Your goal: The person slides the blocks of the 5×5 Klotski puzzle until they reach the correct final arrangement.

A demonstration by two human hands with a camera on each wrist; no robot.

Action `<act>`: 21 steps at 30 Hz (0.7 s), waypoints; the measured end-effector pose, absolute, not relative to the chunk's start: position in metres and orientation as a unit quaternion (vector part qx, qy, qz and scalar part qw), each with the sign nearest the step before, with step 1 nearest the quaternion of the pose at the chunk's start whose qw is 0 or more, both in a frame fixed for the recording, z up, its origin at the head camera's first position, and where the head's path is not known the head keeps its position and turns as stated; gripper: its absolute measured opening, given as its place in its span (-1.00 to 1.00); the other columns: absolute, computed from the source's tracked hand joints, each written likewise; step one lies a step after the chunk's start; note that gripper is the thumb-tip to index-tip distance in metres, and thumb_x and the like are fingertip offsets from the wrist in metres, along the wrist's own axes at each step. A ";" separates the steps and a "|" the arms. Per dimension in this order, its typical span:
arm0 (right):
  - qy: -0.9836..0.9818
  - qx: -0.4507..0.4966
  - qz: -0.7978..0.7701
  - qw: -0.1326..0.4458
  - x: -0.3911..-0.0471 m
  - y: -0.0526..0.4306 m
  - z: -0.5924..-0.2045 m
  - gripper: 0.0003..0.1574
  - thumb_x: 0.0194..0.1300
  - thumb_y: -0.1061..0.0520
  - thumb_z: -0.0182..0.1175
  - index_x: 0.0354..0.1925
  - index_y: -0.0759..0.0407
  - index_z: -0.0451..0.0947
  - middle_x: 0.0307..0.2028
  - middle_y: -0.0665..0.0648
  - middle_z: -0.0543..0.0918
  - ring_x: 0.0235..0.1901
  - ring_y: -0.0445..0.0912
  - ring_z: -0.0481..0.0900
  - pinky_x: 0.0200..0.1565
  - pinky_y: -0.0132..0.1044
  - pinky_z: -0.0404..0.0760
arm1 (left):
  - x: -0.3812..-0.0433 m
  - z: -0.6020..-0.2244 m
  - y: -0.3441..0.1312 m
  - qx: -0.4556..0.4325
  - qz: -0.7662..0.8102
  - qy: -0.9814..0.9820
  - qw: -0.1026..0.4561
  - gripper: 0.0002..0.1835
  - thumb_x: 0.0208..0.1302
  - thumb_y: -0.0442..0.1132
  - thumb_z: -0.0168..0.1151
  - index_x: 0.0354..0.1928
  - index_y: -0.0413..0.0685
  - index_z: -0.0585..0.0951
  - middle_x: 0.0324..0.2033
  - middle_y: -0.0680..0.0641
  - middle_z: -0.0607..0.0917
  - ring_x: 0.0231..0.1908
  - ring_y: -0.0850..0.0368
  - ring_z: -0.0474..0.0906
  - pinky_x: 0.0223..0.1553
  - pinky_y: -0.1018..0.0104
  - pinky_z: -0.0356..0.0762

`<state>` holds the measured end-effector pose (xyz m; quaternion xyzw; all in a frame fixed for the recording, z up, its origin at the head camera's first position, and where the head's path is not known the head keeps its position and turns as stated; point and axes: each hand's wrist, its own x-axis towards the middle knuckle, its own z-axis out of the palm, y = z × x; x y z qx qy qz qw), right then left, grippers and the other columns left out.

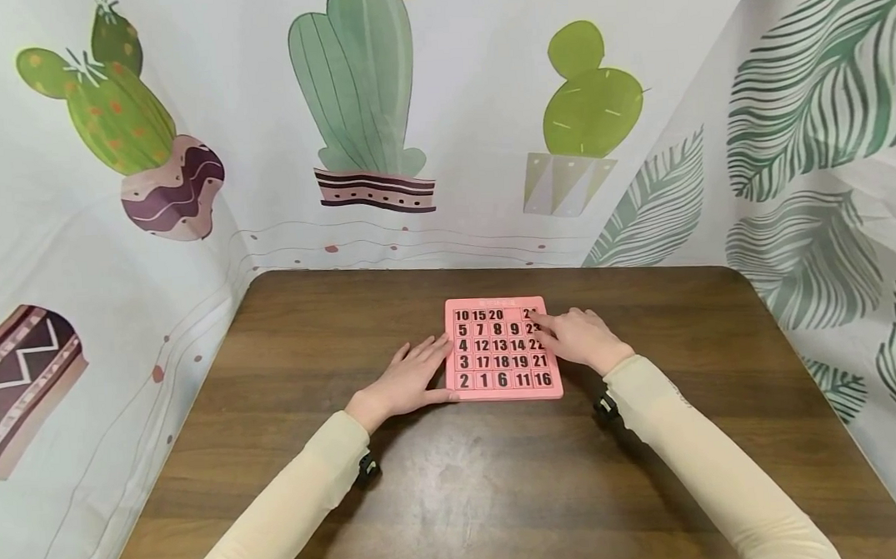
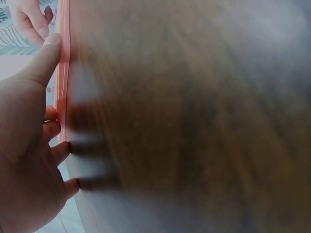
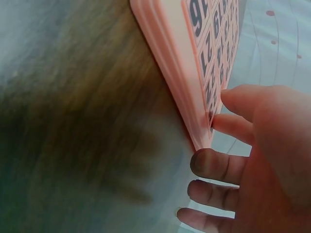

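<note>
Pink number board: lay flat on the table, a square frame (image 1: 509, 394) between the two hands, touched by both.
Tiles: stood in five rows; the far row read 10, 15, 20, a gap, then tile 24 (image 1: 529, 313); the near row read 2, 1, 6, 11, 16.
Left hand (image 1: 406, 380): rested at the board's left side, fingers lightly spread and thumb well apart from them; the thumb tip (image 2: 52, 41) touched the rim at the near left corner, nothing wrapped in the grip.
Right hand (image 1: 584, 338): came over the right edge, index fingertip at tile 24, thumb near tiles 22 and 23; a small space parted thumb and index, with no tile pinched between them.
Other right fingers (image 3: 218, 166): extended loosely by the board's far right corner; whether they touched it could not be told.
Sleeves: cream on both arms (image 1: 288, 495), with dark gear (image 1: 605, 407) under each wrist.
Table (image 1: 457, 487): brown, wood-grained.
Backdrop (image 1: 476, 53): white cloth printed with potted cacti and striped leaves.
</note>
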<state>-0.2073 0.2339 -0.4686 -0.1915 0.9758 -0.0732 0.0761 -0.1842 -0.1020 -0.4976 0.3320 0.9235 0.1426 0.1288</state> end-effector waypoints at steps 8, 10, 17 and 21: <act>0.977 -0.193 -0.056 0.069 -0.208 0.231 -0.471 -0.33 0.55 -0.08 0.14 0.49 0.13 0.43 -0.56 0.12 0.65 -0.32 0.11 0.63 -0.10 0.10 0.55 | -0.184 -0.499 -0.102 0.326 0.143 0.925 0.133 0.02 0.41 0.35 0.19 0.67 -0.04 0.08 0.66 -0.07 0.02 0.63 -0.08 -0.07 0.54 -0.29 -0.15; 0.977 -0.197 -0.054 0.067 -0.208 0.226 -0.468 -0.33 0.55 -0.08 0.13 0.48 0.15 0.43 -0.35 0.22 0.76 -0.16 0.18 0.66 0.00 0.16 0.54 | -0.184 -0.499 -0.103 0.322 0.137 0.927 0.138 0.03 0.41 0.37 0.17 0.68 -0.02 0.05 0.66 -0.04 0.00 0.64 -0.05 -0.09 0.55 -0.27 -0.17; 0.971 -0.220 -0.064 0.062 -0.213 0.206 -0.464 -0.37 0.56 -0.06 0.11 0.48 0.11 0.45 -0.06 0.29 0.78 0.00 0.25 0.67 0.16 0.27 0.47 | -0.183 -0.499 -0.102 0.325 0.134 0.927 0.130 0.01 0.41 0.36 0.17 0.67 -0.03 0.07 0.66 -0.06 0.03 0.63 -0.06 -0.08 0.55 -0.28 -0.15; 0.970 -0.228 -0.058 0.064 -0.216 0.196 -0.467 -0.36 0.58 -0.10 0.09 0.48 0.08 0.45 -0.11 0.25 0.80 0.02 0.17 0.71 0.23 0.33 0.44 | -0.183 -0.500 -0.102 0.326 0.131 0.927 0.130 0.01 0.42 0.37 0.15 0.68 -0.02 0.06 0.66 -0.05 0.02 0.64 -0.05 -0.09 0.55 -0.26 -0.16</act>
